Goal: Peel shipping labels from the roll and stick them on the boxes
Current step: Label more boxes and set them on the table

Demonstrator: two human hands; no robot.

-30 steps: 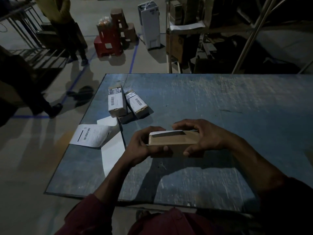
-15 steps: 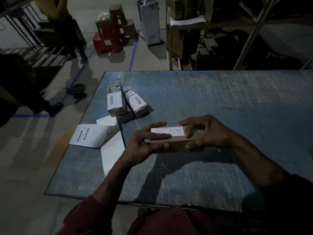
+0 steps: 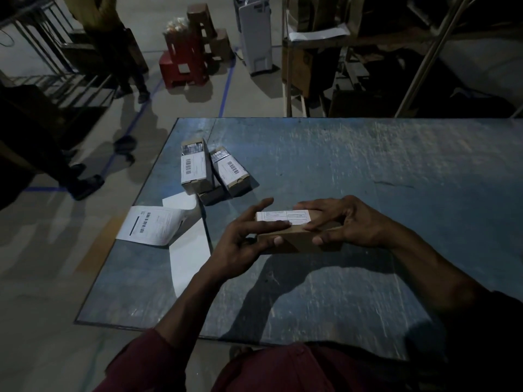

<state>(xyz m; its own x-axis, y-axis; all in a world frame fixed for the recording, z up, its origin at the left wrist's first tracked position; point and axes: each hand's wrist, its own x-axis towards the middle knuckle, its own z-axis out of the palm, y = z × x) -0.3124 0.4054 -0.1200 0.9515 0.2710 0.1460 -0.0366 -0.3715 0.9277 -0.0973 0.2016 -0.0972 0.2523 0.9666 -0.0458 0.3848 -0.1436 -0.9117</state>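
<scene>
Over table (image 3: 368, 171), both hands' fingers (image 3: 271, 241) gripping box (image 3: 294, 241)

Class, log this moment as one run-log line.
step: pressing white shipping label onto brown cardboard box | left hand: holds box | right hand: holds box | blue table: labelled boxes

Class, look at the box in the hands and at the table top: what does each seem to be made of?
Box: likely cardboard; matte brown faces with sharp folded edges, plus a white paper label on top. Table top: probably painted metal or board; the blue coat is dull, with pale scratches worn across it.
</scene>
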